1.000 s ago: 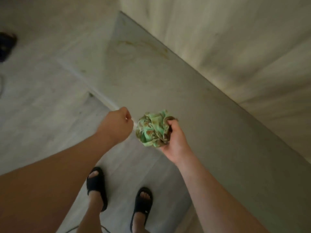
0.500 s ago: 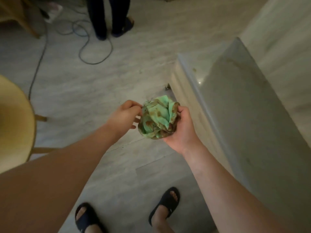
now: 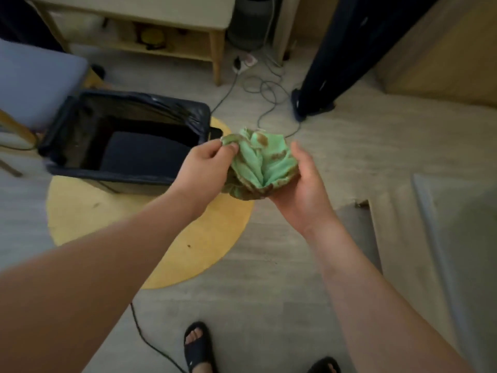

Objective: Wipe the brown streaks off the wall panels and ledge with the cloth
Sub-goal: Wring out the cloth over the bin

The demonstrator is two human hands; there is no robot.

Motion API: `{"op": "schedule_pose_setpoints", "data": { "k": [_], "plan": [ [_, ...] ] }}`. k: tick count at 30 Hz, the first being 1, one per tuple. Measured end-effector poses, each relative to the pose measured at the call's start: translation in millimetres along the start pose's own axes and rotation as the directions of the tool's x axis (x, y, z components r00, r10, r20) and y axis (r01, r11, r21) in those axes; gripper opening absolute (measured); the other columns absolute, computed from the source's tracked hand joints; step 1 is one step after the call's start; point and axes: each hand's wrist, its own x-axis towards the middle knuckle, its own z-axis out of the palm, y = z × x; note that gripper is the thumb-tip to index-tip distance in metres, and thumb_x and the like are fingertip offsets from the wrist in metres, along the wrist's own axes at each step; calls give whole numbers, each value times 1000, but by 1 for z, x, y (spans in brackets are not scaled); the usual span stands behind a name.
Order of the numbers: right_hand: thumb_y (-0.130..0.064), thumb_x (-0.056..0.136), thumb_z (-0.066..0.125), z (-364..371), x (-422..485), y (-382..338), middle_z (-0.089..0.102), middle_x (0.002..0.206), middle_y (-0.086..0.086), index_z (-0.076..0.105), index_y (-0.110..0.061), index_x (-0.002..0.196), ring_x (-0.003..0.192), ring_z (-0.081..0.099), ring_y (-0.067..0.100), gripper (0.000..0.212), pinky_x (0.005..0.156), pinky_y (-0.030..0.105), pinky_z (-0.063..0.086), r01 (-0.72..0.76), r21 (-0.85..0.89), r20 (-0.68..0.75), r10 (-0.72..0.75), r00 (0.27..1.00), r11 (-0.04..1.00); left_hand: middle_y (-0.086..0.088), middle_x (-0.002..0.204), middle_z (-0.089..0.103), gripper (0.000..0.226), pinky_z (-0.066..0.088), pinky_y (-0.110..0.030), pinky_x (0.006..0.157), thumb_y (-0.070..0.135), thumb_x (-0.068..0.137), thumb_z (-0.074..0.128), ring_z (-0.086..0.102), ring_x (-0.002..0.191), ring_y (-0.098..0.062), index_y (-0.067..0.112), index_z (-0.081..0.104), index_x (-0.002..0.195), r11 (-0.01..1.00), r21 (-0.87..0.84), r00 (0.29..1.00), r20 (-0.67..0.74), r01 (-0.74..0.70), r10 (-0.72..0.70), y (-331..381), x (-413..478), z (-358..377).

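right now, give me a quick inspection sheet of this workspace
surface: grey plank floor; pale ledge at the right edge, streaks not clear from this angle
job's things: green cloth, bunched, with brown stains
clutter: black-lined bin partly on a round yellow mat; crumbs on the mat
hands: left hand pinches the cloth's edge; right hand cups it from below
cables: loose cable looped on the floor by a power strip; another cable near the sandals
surroundings: wooden table; another person's dark trouser leg
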Motion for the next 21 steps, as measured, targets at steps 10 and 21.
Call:
{"op": "schedule_pose_setpoints", "data": {
  "k": [10, 21],
  "plan": [
    [-24, 105, 53, 161, 93, 15, 76, 117, 9, 67, -10, 121, 114, 71, 26, 25, 97, 46, 59, 54, -188, -119, -78, 990, 981, -10, 100, 79, 33, 64, -46, 76, 14, 103, 39, 78, 88, -26, 7, 66, 121, 704, -709, 905, -270, 44, -328, 32, 64, -199],
    [-18, 97, 65, 185, 190, 69, 57, 123, 11, 10, -24, 161, 77, 60, 21, 84, 52, 28, 40, -131, -988, -136, -60, 989, 77, -4, 96, 55, 28, 56, -39, 67, 23, 96, 63, 59, 80, -23, 20, 44, 117, 762, 563, 941, -284, 320, -185, -31, 124, -260]
  ]
}}
